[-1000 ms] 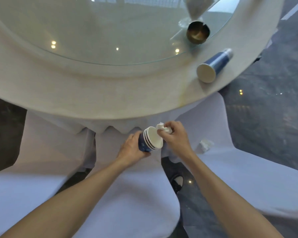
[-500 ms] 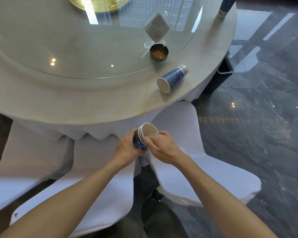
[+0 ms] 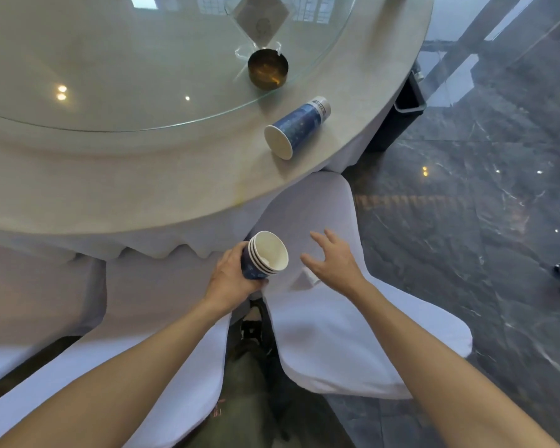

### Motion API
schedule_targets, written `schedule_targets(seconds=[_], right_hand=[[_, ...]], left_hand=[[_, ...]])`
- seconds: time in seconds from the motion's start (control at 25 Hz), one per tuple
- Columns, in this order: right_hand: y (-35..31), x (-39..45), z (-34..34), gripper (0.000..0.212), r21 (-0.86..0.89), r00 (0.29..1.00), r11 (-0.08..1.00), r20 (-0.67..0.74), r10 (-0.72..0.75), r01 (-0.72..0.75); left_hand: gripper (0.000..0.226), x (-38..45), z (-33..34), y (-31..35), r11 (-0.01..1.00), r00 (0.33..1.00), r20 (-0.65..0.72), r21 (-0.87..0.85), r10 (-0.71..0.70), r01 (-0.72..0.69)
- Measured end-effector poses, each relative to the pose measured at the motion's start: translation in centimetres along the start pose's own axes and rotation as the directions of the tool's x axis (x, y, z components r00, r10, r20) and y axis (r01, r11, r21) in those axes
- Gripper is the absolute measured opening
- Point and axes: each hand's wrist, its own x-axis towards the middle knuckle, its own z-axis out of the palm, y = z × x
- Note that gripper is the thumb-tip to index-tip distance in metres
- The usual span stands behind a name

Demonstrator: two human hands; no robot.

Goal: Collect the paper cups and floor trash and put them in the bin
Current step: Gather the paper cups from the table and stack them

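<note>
My left hand (image 3: 232,279) grips a stack of nested blue paper cups (image 3: 265,255), tilted with the mouth up and to the right; a bit of white tissue shows inside. My right hand (image 3: 332,258) hovers just right of the stack, fingers spread and holding nothing, above a white crumpled scrap (image 3: 307,276) on the chair seat. Another blue paper cup (image 3: 296,129) lies on its side near the table's edge, its mouth toward me. A dark bin (image 3: 409,103) stands on the floor behind the table's right side, partly hidden.
A round table (image 3: 143,185) with a glass turntable (image 3: 126,69) carries a brass ashtray (image 3: 267,71) and a clear sign stand. White-covered chairs (image 3: 353,334) stand on both sides of my legs. Dark polished floor (image 3: 482,221) spreads to the right.
My right hand put the white tissue into the cup stack, then drew away to the right and spread its fingers. The view shifted so the lying cup and bin show.
</note>
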Motion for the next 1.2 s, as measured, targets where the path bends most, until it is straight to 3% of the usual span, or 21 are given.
schedule_targets(seconds=[0.12,0.24,0.48,0.68,0.84,1.04,1.12,1.2], right_hand=[[3.4,2.8,0.6,0.086,-0.195,0.990,0.974,0.061,0.127,-0.113],[6.2,5.5,1.9,0.093,-0.240,0.974,0.953,0.077,0.211,-0.187],[10.2,11.6,7.9,0.095,-0.286,0.966,0.947,0.164,0.199,-0.147],[12.3,14.6,13.4,0.080,-0.287,0.958,0.954,0.238,0.157,-0.085],[13.7,15.2,17.0,0.073,-0.295,0.921,0.950,0.331,0.206,-0.107],[14.9,14.4,16.3,0.039,-0.306,0.900,0.950,0.394,0.186,-0.062],[14.1,14.0,14.0,0.034,-0.226,0.918,0.968,0.352,0.183,-0.106],[12.1,13.5,10.7,0.029,-0.041,0.956,0.982,0.224,0.189,-0.185]], left_hand=[[0.089,2.7,0.8,-0.8,0.999,0.999,0.043,0.033,0.003,-0.005],[0.087,4.5,1.7,-1.9,1.000,0.998,0.064,0.027,-0.016,0.015],[0.088,6.4,5.1,-4.8,0.995,0.993,0.078,-0.016,-0.093,0.095],[0.089,7.6,8.0,-6.6,0.993,0.989,0.091,0.020,-0.117,0.116],[0.090,9.0,9.6,-7.8,0.991,0.986,0.104,0.031,-0.131,0.129],[0.088,9.5,9.7,-6.7,0.991,0.986,0.103,0.026,-0.132,0.130],[0.088,9.3,9.3,-5.5,0.993,0.988,0.097,0.021,-0.116,0.115],[0.088,9.0,8.4,-3.5,0.994,0.989,0.101,0.013,-0.108,0.107]])
